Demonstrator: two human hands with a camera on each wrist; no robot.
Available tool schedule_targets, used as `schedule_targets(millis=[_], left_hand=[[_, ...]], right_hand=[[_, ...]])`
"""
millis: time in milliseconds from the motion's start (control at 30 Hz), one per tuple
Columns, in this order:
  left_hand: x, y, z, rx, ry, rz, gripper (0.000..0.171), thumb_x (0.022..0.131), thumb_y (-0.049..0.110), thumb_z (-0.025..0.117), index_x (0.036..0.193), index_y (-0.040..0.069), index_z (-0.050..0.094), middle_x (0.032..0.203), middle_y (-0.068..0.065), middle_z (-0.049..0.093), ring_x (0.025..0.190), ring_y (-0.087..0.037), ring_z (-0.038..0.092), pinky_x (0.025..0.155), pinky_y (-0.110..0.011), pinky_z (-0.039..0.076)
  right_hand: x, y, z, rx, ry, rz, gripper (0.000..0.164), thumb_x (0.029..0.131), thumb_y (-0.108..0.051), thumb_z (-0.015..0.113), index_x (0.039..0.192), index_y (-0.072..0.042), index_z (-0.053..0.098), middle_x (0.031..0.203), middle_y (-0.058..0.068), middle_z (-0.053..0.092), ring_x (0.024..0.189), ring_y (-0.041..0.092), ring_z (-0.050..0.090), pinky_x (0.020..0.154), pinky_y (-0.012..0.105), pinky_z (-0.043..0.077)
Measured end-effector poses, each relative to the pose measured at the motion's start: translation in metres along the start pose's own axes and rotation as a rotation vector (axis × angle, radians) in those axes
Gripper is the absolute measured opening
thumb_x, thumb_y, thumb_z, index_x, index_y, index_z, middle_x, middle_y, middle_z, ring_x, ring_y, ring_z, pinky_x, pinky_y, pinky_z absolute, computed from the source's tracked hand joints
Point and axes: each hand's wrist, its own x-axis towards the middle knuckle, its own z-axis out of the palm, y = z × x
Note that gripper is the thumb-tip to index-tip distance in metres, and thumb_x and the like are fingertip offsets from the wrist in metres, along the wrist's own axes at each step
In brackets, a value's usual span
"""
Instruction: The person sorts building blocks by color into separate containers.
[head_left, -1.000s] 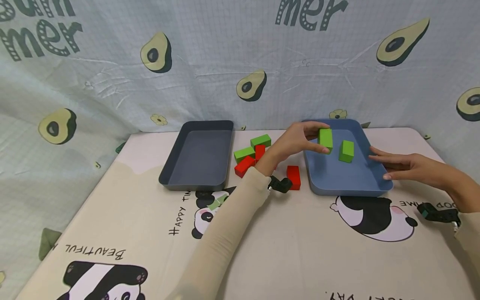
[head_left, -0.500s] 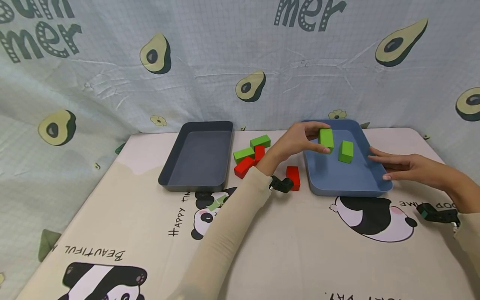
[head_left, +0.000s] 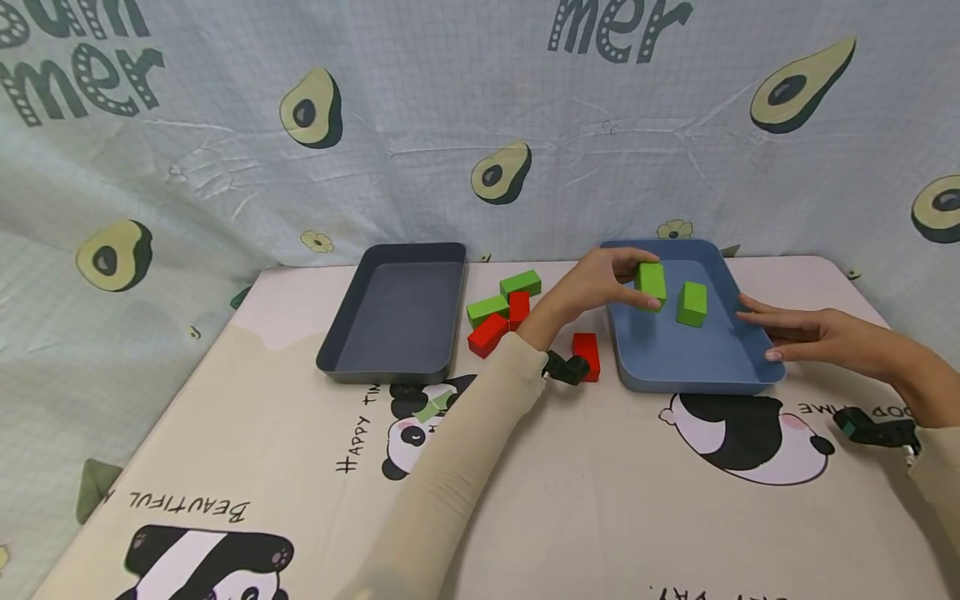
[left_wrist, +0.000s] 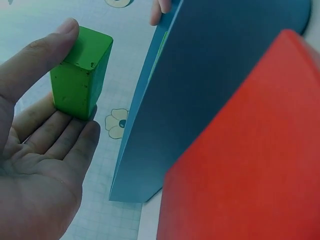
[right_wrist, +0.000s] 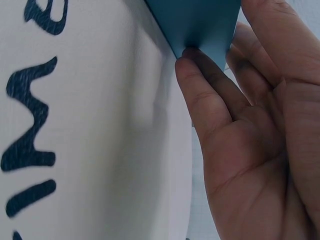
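Note:
My left hand [head_left: 596,279] pinches a green block [head_left: 651,285] between thumb and fingers, above the left part of the blue tray [head_left: 690,367]. In the left wrist view the held block [left_wrist: 75,80] has its lower end against the fingers and the thumb on its upper end. Another green block [head_left: 692,303] stands inside the blue tray. At that tray's right side, my right hand [head_left: 813,329] has its fingers extended, and the right wrist view shows fingertips touching the outer wall [right_wrist: 202,25].
Between the trays lie two green blocks, one at the back [head_left: 521,283], and red blocks, one of them [head_left: 489,335] near my left forearm. A separate red block [head_left: 587,357] lies just left of the blue tray. The dark grey tray [head_left: 390,375] stands farther left.
The held green block has come down very slightly with my left hand. My right hand and the trays stay in place.

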Motion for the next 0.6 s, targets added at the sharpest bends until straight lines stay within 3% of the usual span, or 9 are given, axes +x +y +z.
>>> schedule_targets(millis=[167, 400, 600], left_hand=[[0.0024, -0.0012, 0.0017, 0.007, 0.016, -0.018, 0.064, 0.079, 0.015, 0.09, 0.137, 0.011, 0.064, 0.123, 0.002, 0.069, 0.111, -0.005, 0.061, 0.094, -0.013, 0.047], [0.0039, -0.0033, 0.005, 0.044, 0.043, -0.091, 0.063, 0.078, 0.017, 0.09, 0.136, 0.011, 0.065, 0.119, 0.002, 0.068, 0.106, -0.009, 0.06, 0.093, -0.017, 0.047], [0.0051, -0.0011, 0.0071, 0.042, 0.08, -0.117, 0.062, 0.078, 0.015, 0.09, 0.135, 0.009, 0.066, 0.119, 0.001, 0.068, 0.103, -0.01, 0.059, 0.091, -0.018, 0.049]], right_hand=[[0.0003, 0.0005, -0.002, -0.008, -0.016, -0.011, 0.06, 0.094, -0.003, 0.07, 0.151, -0.005, 0.049, 0.155, -0.035, 0.023, 0.129, -0.028, 0.024, 0.091, -0.002, 0.034], [0.0026, 0.0009, -0.0014, 0.033, -0.042, -0.031, 0.06, 0.095, -0.003, 0.068, 0.151, -0.004, 0.047, 0.157, -0.033, 0.023, 0.131, -0.027, 0.025, 0.092, -0.001, 0.035], [0.0026, -0.0008, -0.0019, 0.002, -0.036, 0.009, 0.06, 0.097, -0.01, 0.069, 0.152, -0.007, 0.047, 0.157, -0.033, 0.022, 0.129, -0.029, 0.024, 0.091, -0.001, 0.035]])
